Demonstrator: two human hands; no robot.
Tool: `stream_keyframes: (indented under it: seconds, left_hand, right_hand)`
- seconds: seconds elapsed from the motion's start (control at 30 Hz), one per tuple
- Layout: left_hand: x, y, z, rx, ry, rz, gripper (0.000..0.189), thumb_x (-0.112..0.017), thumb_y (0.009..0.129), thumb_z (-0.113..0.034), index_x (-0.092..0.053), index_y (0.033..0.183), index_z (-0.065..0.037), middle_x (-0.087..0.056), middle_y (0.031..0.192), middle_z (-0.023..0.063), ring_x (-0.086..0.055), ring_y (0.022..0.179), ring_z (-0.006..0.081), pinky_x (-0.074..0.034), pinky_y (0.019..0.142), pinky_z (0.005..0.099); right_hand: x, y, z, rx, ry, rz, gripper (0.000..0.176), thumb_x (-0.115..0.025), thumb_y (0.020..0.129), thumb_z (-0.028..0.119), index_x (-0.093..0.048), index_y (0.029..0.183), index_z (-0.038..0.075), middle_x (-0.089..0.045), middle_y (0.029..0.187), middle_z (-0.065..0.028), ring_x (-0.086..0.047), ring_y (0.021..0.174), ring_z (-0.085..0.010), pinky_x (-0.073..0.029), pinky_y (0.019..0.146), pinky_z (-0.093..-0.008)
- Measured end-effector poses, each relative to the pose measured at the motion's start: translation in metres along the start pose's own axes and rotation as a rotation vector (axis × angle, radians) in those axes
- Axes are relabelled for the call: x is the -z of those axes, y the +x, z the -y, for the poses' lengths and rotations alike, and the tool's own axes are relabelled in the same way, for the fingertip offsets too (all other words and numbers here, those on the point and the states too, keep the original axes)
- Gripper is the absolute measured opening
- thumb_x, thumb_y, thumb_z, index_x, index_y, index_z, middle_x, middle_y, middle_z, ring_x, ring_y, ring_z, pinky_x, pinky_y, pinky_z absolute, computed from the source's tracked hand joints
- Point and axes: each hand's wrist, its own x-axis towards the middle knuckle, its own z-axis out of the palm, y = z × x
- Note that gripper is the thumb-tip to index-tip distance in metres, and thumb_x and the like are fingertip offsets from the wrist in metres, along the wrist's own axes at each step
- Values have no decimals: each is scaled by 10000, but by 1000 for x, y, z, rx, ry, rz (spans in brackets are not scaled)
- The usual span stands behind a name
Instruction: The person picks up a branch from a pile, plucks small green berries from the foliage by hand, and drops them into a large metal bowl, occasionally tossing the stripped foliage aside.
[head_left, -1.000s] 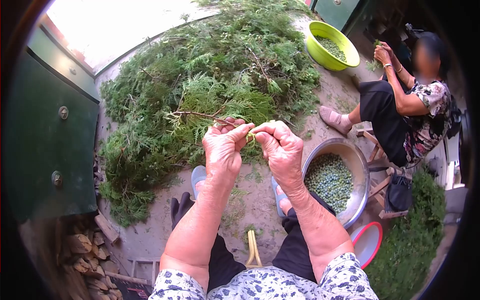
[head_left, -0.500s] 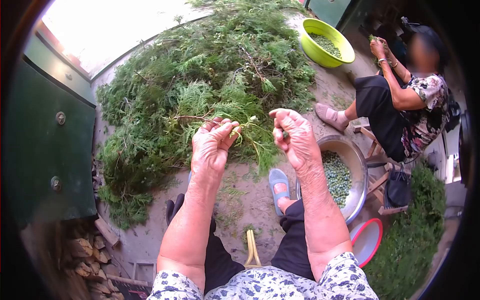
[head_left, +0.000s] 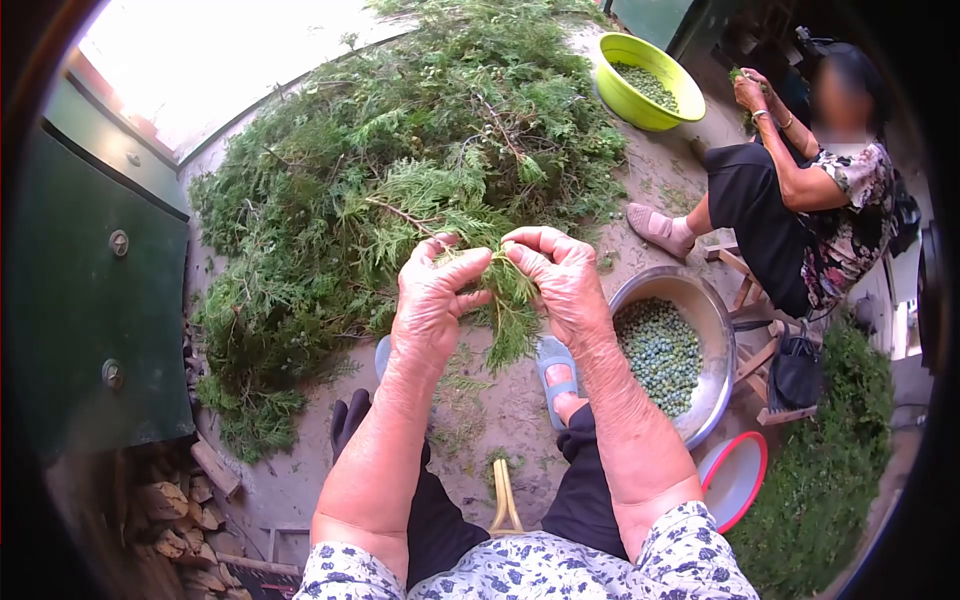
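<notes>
Left hand (head_left: 437,287) raised, fingers curled around sprig (head_left: 512,305)

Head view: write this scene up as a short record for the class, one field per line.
Left hand: holds a leafy sprig
Right hand: fingertips at the sprig
Ahead: heap of green branches on the ground
Metal basin: small round green pieces, many
Yellow-green basin: similar pieces
Beside metal basin: red-rimmed bowl
Other person: seated at right, greenery in hands

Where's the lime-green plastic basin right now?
Head view, upper right: the lime-green plastic basin sits between the green branch pile and the seated co-worker.
</notes>
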Motion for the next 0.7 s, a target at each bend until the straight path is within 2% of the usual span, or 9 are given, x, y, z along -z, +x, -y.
stream_keyframes:
  seconds: [0.07, 0.23, 0.33, 0.43, 0.47, 0.53, 0.57, 0.63, 0.7]
  left_hand:
    - [-1, -1, 4, -21, 143, -15, 587, -717, 721, -41, -389, 1205, 14, -618, 881, 53, -602, 754, 115, -484, 583, 238]
    - [-6, -5, 5, -86, 249, -49, 556, -717, 690, 9, -430, 1166, 26, -600, 820, 29, -588, 678, 103, -442, 559, 213]
    - [-3, -1, 9, -98, 197, -53, 557, -718, 671, 31, -443, 1156, 25, -590, 801, 25, -567, 631, 90, -419, 544, 205]
    - [-3, -1, 7, -19, 151, -53, 558, -716, 665, 45, -447, 1152, 17, -581, 784, 13, -541, 604, 80, -394, 524, 194]
    - [-2, -4, 4, 17, 109, -40, 541, -710, 675, 42, -451, 1150, 13, -583, 800, 18, -545, 632, 82, -397, 540, 200]
    - [0, -5, 0, 54, 68, -29, 524, -703, 686, 39, -456, 1147, 8, -585, 815, 22, -550, 660, 84, -400, 557, 206]
    - [1, -4, -1, 67, 10, -33, 506, -695, 702, 28, -457, 1147, 2, -588, 837, 25, -551, 699, 90, -405, 592, 224]
    - [5, 0, 1, 86, -81, -14, 480, -672, 739, 4, -449, 1164, -19, -592, 895, 34, -553, 804, 113, -407, 695, 287]
    - [5, 1, 2, 89, -97, -20, 486, -676, 738, -1, -445, 1166, -24, -594, 895, 32, -553, 806, 118, -405, 701, 295]
  right_hand:
    - [-1, 2, -3, 74, -49, -15, 144, -646, 823, 77, -639, 952, 12, -622, 811, 5, -549, 661, -54, -453, 578, -185]
    - [-4, -3, 3, 460, -510, -165, 96, -670, 756, 35, -659, 846, 4, -616, 804, -70, -576, 686, -124, -451, 610, -248]
    - [-9, -2, -1, 651, -601, -257, 95, -665, 752, 31, -655, 846, 24, -608, 793, -95, -588, 676, -173, -460, 612, -271]
    - [-3, 6, 1, 679, -733, -401, 65, -655, 763, 37, -641, 826, 25, -604, 789, -90, -586, 668, -192, -461, 610, -296]
    - [7, 13, 0, 636, -672, -413, 72, -644, 791, 55, -614, 837, 9, -602, 787, -87, -570, 629, -159, -448, 535, -278]
    - [23, 17, 6, 125, 117, -168, 105, -620, 826, 73, -584, 892, -1, -596, 785, -80, -555, 597, -113, -417, 458, -229]
    - [22, 17, 7, 85, 363, -118, 127, -588, 849, 64, -553, 949, -7, -591, 792, -74, -538, 571, -73, -383, 415, -180]
    - [22, 15, 8, -2, 380, -54, 144, -578, 854, 70, -552, 978, 2, -588, 787, -66, -538, 577, -81, -383, 421, -186]
    - [19, 11, 9, -95, 362, 62, 165, -561, 842, 22, -560, 1005, 0, -595, 784, -53, -537, 558, -67, -386, 418, -177]
